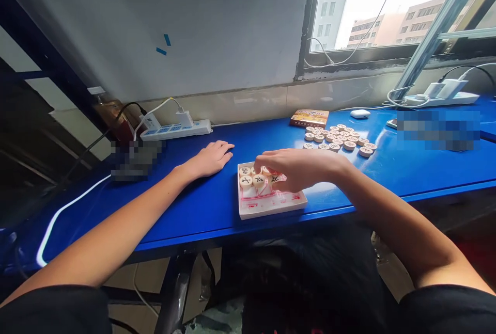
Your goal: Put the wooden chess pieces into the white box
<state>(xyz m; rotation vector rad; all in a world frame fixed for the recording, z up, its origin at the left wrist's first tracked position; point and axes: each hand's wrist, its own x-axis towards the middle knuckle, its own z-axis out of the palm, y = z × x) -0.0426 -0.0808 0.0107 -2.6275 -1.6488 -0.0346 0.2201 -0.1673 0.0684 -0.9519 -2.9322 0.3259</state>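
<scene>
Just below centre, your right hand (296, 169) curls over discs (246, 181) in the tray (273, 214), grip unclear; this close handling seems to call for light touch. Your left hand (211, 159) lies loosely open, left of centre. Loose discs (349, 145) spread centre-right.

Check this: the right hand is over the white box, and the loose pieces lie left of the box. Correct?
The side is wrong: in the head view, the loose pieces lie right of the white box. The right hand is indeed over the box.
</scene>
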